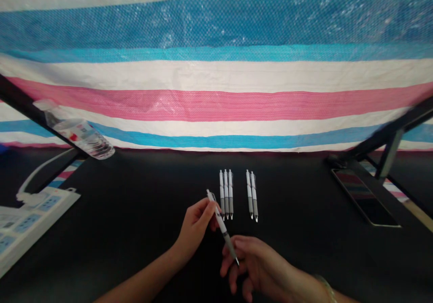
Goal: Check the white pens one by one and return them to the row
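My left hand (198, 224) pinches a white ballpoint pen (220, 222) near its clicker end, between thumb and fingers. The pen slants down to the right, and its grey grip and metal tip point towards me. Beside that lower end is my right hand (255, 264), palm turned up and fingers loosely curled and apart. Whether its fingers touch the grip I cannot tell. Just beyond the held pen, three similar pens (226, 195) lie side by side with their tips towards me. Two more pens (252, 195) form a separate pair to their right.
A white power strip (50, 222) with a plugged-in cable lies at the left. Behind it, a clear plastic bottle (88, 138) is tilted by a dark bar. A smartphone (365, 197) rests at the right of the black table (135, 195). A striped sheet (216, 77) hangs behind.
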